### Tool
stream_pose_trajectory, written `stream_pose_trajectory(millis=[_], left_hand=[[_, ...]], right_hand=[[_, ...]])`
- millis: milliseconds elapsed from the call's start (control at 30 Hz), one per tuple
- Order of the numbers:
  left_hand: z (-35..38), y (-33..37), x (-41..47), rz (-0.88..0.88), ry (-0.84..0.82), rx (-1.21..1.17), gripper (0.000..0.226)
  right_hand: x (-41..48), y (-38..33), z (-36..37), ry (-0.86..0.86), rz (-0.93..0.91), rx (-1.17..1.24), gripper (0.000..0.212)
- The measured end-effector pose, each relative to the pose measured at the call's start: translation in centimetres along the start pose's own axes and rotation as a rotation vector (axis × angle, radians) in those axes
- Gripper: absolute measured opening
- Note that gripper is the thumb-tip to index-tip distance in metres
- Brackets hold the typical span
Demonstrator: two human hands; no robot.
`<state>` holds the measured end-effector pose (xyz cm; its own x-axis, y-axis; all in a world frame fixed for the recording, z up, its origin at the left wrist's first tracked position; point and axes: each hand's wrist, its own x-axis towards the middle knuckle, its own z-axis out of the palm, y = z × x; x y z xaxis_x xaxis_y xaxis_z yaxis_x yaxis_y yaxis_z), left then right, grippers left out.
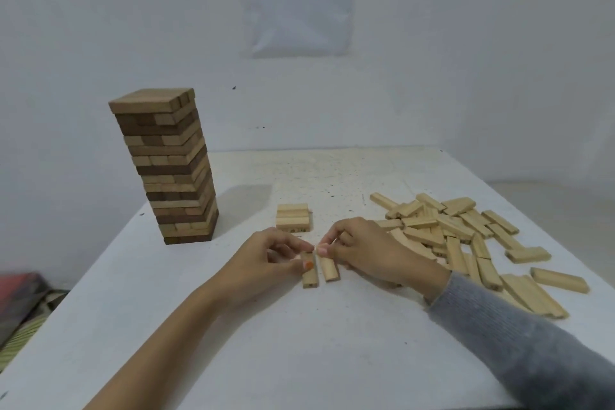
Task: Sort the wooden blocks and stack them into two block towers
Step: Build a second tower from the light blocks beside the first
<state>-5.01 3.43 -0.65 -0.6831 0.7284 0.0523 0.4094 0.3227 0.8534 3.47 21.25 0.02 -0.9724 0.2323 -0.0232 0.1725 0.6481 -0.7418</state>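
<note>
Your left hand [266,255] pinched the left block [310,277], your right hand [372,251] the right block [330,271] — best squared flush before stacking.

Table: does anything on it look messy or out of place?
Only the loose blocks on the right: they lie jumbled, overlapping at all angles, some close to the table's right edge. The tall tower and the small stack look tidy.

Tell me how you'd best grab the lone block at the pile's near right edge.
Pinch the lone block across its long sides at mid-length, from above: it lies flat on the table beside the pile, both sides looking free.
</note>
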Motion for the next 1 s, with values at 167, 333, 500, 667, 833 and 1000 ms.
stream_pose_trajectory(millis=[167, 333, 500, 667, 833, 1000], left_hand=[[-0.1, -0.3, -0.2, 0.046, -0.032, 0.007, 0.027], [-0.4, -1.0, -1.0, 0.059, -0.125, 0.077, 0.056], [-0.2, -1.1, -0.9, 0.11, -0.067, 0.065, 0.056], [0.2, -1.1, -0.9, 0.147, -0.054, 0.065, 0.06], [0.5, -1.2, -0.8, 0.171, -0.037, 0.067, 0.059], [0.6, -1.2, -0.9, 0.187, -0.033, 0.078, 0.064]], right_hand=[[-0.1, 0.4, 0.2, 0.058, 0.015, 0.056, 0.017], [-0.1, 0.6, -1.2, 0.006, 0.178, 0.615, 0.04], [-0.8, 1.3, -1.3, -0.032, 0.08, 0.489, 0.024], [-0.7, 1.5, -1.1, 0.117, -0.06, 0.296, 0.019], [-0.7, 1.8, -0.6, 0.166, -0.077, 0.067, 0.022], [-0.7, 1.5, -1.2, 0.065, -0.094, 0.055, 0.025]])
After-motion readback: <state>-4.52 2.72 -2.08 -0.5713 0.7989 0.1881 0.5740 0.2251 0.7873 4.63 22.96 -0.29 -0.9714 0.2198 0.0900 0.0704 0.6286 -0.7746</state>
